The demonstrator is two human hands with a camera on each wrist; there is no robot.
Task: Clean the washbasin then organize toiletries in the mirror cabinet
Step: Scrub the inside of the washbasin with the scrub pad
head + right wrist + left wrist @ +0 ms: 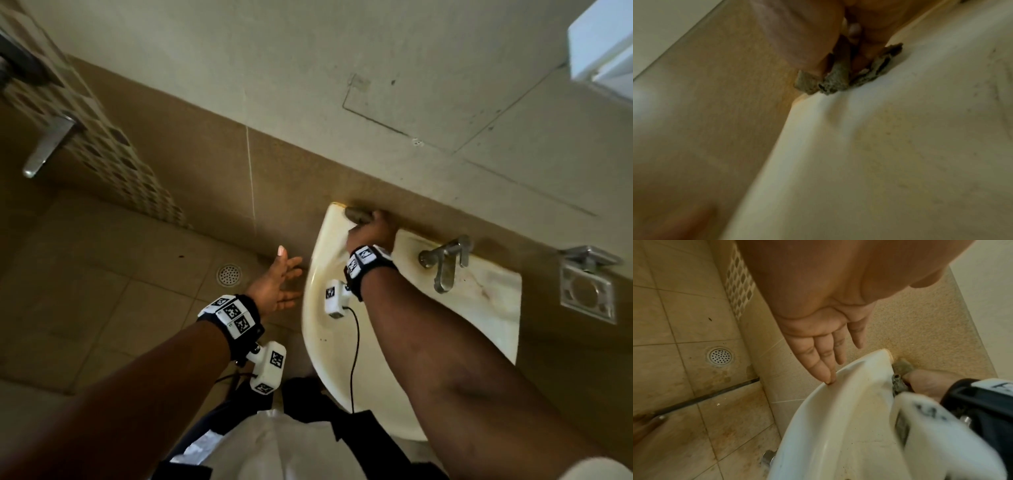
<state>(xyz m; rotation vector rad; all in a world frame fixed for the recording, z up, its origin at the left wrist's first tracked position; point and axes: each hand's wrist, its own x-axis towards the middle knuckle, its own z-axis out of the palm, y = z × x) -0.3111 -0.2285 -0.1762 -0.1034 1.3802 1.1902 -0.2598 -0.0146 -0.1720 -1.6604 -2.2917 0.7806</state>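
A cream washbasin (493,308) hangs on the tan wall, stained yellow in places. My right hand (371,231) grips a worn grey scrub pad (356,214) and presses it on the basin's back left corner, against the wall. In the right wrist view the scrub pad (830,84) sticks out below my fingers on the basin rim (859,146). My left hand (277,284) is held open beside the basin's left edge, fingers spread. In the left wrist view its fingertips (828,378) reach the basin rim (838,402); contact is unclear.
A chrome tap (443,263) stands at the basin's back. A metal holder (587,284) is fixed to the wall on the right. A white cabinet corner (603,44) shows top right. A floor drain (228,274) lies on the tiled floor at left.
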